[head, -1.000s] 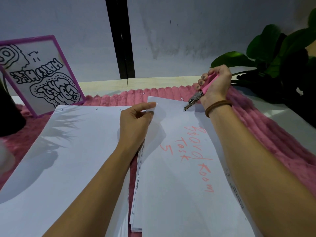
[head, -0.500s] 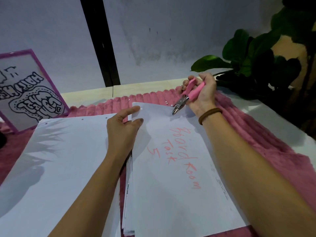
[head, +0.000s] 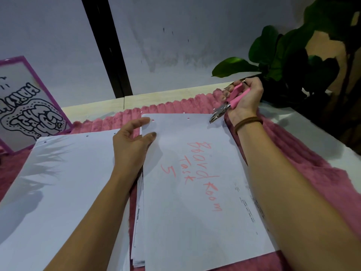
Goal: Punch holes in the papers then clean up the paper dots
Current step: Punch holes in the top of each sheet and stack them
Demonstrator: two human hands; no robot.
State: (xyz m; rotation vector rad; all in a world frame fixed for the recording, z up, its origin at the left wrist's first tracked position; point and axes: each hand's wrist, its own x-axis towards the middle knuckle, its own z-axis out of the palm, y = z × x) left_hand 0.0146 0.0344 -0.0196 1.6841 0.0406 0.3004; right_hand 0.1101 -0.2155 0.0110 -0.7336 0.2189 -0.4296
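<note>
Presently, the right hand (head: 247,96) is closed round the pink handles of a hole punch (head: 232,100), with the fingers curled over the upper handle. The tool's metal head points down toward the person and sits at the far right corner of the top sheet (head: 195,192). Whether the paper edge lies inside the head cannot be told. That sheet carries red handwriting reading "Board Room Task 5" and shows two punched holes (head: 188,118) along its far edge. It lies on an uneven stack of papers (head: 137,222), whose edges show at its left side. The left hand (head: 132,141) rests on the sheet's far left corner with its fingers loosely extended, the forefinger along the far edge and the thumb tip pressed on the paper; it grips nothing. A second pile of white sheets (head: 58,192) lies just beside the stack, to the left, also with holes near its far edge. Both piles rest on a pink ribbed plush mat (head: 293,153) spread over a table (head: 93,107). A few white paper dots (head: 183,112) lie on the mat just beyond the sheet's far edge. A brown band (head: 247,122) circles the right wrist. A purple-framed sign (head: 29,110) stands at far left, and a leafy plant (head: 283,55) at far right.
</note>
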